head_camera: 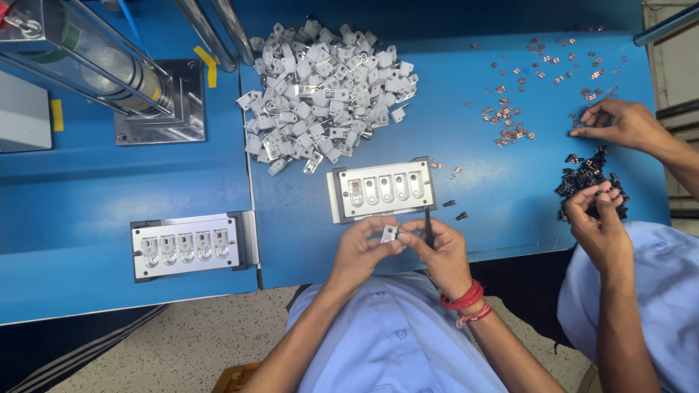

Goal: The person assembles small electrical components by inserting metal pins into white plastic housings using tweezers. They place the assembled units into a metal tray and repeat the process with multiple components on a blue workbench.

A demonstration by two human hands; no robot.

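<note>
The left hand (358, 251) is pinching a small white clip (389, 233) with its fingers, just above the near edge of the blue counter (473, 175). The right hand (444, 255) is touching the clip too, fingers closed around a thin dark tool (429, 227). A metal tray (382, 189) is sitting just behind the hands.
</note>
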